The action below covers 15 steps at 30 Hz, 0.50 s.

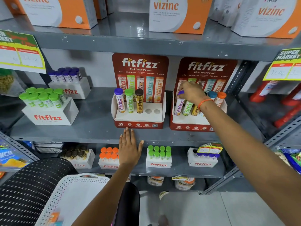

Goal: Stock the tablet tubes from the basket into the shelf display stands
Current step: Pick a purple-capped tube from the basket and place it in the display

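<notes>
Head view shows the right hand [189,91] up at the right stand [192,123], its grip pinched narrow on the cap of the purple tube [179,105], which sits in the leftmost slot and leans a little to the right at the top. That tube's long axis runs nearly upright, so the hand lies straight above it, along the axis; any seating push or release goes down that line. Green [187,108], gold [194,110], blue [212,94] and orange [220,97] tubes fill the other slots beside it, partly hidden by the wrist, so this stand looks full. The left hand [129,149] rests flat and spread on the front edge of the shelf [81,132], holding nothing, just below the left stand [138,119]. That stand carries three tubes, with two empty holes [152,111] at its right end. The holes lie between the two hands, a little nearer the left one, but that hand is empty. The basket [73,193] sits low at the left, closer to the left arm; its contents are blurred.
</notes>
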Each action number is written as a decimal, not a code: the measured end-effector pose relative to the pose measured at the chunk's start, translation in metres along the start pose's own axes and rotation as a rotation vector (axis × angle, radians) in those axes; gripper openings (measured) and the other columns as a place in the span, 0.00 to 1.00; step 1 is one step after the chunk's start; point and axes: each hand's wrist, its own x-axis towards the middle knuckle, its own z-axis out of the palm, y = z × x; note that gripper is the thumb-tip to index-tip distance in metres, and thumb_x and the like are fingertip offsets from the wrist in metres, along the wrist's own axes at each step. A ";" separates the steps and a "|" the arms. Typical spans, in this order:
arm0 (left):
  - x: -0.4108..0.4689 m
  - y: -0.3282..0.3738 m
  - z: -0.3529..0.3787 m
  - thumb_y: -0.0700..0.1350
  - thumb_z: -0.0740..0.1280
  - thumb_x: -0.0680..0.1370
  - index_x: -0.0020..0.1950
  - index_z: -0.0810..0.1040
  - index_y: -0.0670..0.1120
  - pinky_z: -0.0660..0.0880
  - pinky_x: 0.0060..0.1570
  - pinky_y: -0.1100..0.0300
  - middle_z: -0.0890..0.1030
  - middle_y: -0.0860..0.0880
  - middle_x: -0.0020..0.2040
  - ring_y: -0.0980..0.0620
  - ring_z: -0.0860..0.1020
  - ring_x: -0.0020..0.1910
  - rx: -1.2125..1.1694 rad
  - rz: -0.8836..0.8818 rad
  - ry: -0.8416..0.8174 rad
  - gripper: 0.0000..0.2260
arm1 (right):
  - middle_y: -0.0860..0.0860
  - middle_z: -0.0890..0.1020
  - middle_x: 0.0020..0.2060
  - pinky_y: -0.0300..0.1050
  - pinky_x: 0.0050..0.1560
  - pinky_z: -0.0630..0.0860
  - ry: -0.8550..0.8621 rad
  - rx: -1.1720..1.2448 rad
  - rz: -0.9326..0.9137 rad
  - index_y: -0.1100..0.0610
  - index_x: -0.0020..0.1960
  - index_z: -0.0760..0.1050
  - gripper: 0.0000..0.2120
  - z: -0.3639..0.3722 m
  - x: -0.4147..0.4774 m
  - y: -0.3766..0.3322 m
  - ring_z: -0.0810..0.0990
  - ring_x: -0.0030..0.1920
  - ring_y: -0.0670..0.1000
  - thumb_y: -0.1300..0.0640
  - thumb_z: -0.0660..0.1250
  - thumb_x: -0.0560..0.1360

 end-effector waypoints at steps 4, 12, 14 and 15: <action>0.001 0.000 -0.001 0.66 0.29 0.74 0.77 0.48 0.41 0.42 0.73 0.52 0.53 0.40 0.77 0.43 0.50 0.76 -0.003 0.002 0.004 0.40 | 0.62 0.77 0.61 0.62 0.69 0.65 0.159 0.012 -0.053 0.60 0.65 0.69 0.25 0.012 -0.013 -0.014 0.72 0.64 0.63 0.47 0.66 0.74; -0.026 -0.027 -0.021 0.58 0.49 0.81 0.75 0.55 0.37 0.51 0.75 0.49 0.59 0.39 0.76 0.43 0.57 0.75 -0.188 -0.143 0.162 0.30 | 0.61 0.77 0.56 0.54 0.60 0.73 0.284 0.608 -0.362 0.62 0.60 0.72 0.14 0.129 -0.091 -0.120 0.75 0.58 0.59 0.58 0.64 0.76; -0.050 -0.047 -0.024 0.55 0.53 0.81 0.74 0.57 0.36 0.55 0.74 0.47 0.60 0.38 0.75 0.43 0.59 0.75 -0.219 -0.226 0.224 0.29 | 0.61 0.78 0.55 0.53 0.61 0.72 0.241 0.662 -0.379 0.63 0.59 0.73 0.13 0.166 -0.111 -0.147 0.75 0.58 0.59 0.58 0.63 0.77; -0.067 -0.062 -0.024 0.54 0.54 0.80 0.73 0.58 0.35 0.57 0.73 0.46 0.62 0.37 0.74 0.42 0.61 0.74 -0.219 -0.280 0.245 0.28 | 0.61 0.79 0.55 0.54 0.62 0.72 0.194 0.692 -0.388 0.63 0.59 0.73 0.12 0.185 -0.122 -0.161 0.75 0.57 0.60 0.58 0.62 0.77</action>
